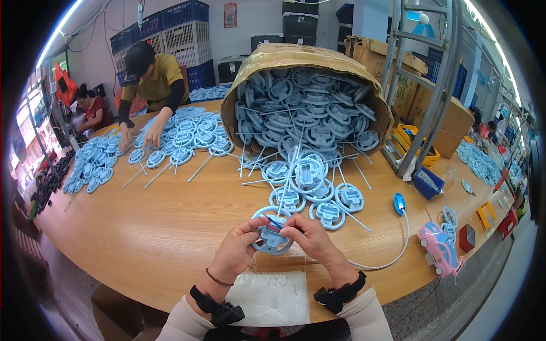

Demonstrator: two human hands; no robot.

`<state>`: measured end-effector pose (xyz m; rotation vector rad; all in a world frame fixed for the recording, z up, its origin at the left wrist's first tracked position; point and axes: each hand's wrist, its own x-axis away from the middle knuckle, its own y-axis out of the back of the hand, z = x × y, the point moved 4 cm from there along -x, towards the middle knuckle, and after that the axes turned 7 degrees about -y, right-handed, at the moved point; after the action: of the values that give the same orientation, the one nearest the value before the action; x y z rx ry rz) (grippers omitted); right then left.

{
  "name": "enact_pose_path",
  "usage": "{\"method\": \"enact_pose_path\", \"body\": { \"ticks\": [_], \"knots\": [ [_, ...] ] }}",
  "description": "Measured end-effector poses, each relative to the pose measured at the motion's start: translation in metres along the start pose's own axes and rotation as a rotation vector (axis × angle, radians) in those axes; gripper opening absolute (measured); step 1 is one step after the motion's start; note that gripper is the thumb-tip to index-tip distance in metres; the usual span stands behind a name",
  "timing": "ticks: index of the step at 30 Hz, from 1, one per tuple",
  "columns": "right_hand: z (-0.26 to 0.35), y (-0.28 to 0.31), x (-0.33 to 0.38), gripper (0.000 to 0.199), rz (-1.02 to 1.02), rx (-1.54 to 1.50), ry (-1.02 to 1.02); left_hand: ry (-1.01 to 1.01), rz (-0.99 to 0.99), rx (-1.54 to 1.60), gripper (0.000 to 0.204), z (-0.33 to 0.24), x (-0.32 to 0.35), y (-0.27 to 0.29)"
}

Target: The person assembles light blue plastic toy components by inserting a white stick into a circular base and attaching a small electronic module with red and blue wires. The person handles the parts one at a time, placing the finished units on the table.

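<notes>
Held item: one light-blue, round, ring-rimmed plastic part (272, 241); located at the table's near edge, between the two hands, and taken below as the clock centre; left hand (234, 245): at nine o'clock, thumb and fingers closed on the rim; right hand (314, 237): at three o'clock, thumb and fingertips drawn together at the upper face; thin red and dark-blue strands, apparently wires (274, 223), lie between the fingertips; whether the right fingertips pinch them or merely touch cannot be told.

Handling note, by judgement: rim best braced firmly by the left fingers; strands best guided with a light pinch, low over the face, without tugging at their roots; slender rods of neighbouring parts best kept clear of the knuckles.

Surroundings: pale wooden table (148, 227), beneath all; loose heap of matching light-blue parts (310, 173), at twelve to one o'clock, near the fingers; brown cardboard carton (310, 54), beyond it at twelve, mouth toward the wearer, packed with the same; whitish translucent sheet (273, 295), at six; blue oval device on a white cable (400, 203), at two; pink-and-blue toy car (441, 250), at three; co-worker in a mustard top (165, 79), at ten to eleven, both hands among a second light-blue heap (187, 133).
</notes>
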<state>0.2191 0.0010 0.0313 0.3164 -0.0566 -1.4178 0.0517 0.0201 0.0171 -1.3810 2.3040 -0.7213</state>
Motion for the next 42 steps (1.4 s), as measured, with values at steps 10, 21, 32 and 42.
{"method": "enact_pose_path", "body": {
  "ticks": [10, 21, 32, 42],
  "knots": [
    [0.003, 0.0, -0.002, 0.016, -0.024, -0.018, 0.021, -0.094, -0.041, -0.025, 0.031, 0.002, 0.006, -0.004],
    [0.018, 0.009, 0.004, 0.076, 0.087, -0.044, -0.205, -0.32, -0.13, -0.027, 0.032, -0.018, -0.002, 0.014],
    [0.018, 0.004, 0.003, 0.086, 0.103, -0.104, -0.232, -0.312, -0.053, -0.081, 0.032, -0.003, 0.001, 0.006],
    [-0.009, 0.006, 0.006, 0.045, 0.202, -0.246, -0.333, -0.136, -0.022, -0.23, 0.027, 0.015, -0.003, 0.018]
  ]
}}
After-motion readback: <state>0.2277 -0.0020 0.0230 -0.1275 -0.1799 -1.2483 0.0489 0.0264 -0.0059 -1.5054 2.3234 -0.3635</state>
